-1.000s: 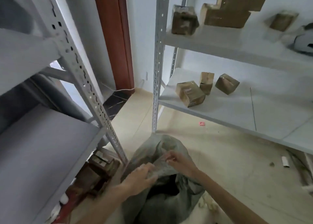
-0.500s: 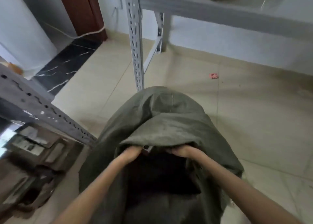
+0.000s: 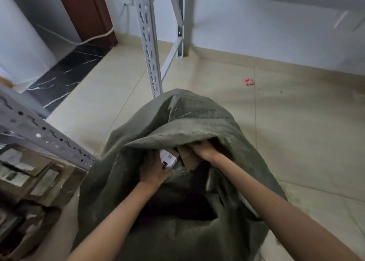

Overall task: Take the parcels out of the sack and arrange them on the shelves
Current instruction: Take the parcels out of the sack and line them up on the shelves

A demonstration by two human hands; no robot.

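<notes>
Inside the mouth of the grey-green sack [image 3: 177, 122], under its folded rim: both hands, now reaching in where half a second ago they only gripped the rim cloth.

Item, left hand [image 3: 153, 172]: fingers curled around the near end of a white-labelled parcel [image 3: 167, 160], which lies just beyond the fingertips and partly under the rim. The grip looks closed on it, though the far side of the parcel is hidden.

Item, right hand [image 3: 203, 151]: fingers tucked over a brown cardboard parcel [image 3: 187, 158] and out of sight beneath the sack's rim; whether they pinch it or merely rest on it, one cannot tell. This parcel sits between the two hands, touching the labelled one.

Item, change noted: parcels were not visible a moment earlier; two have now come into view at the opening. Judged stage: extraction begun, nothing lifted clear yet.

Item, surroundings: slotted shelf upright [image 3: 147, 41] well beyond the fingers; cartons [image 3: 29, 181] stacked under the rack off to the left of the left hand; tiled floor [image 3: 296, 142] to the right, with a small pink scrap [image 3: 248, 81] lying on it.

Shelving remains to be done.
</notes>
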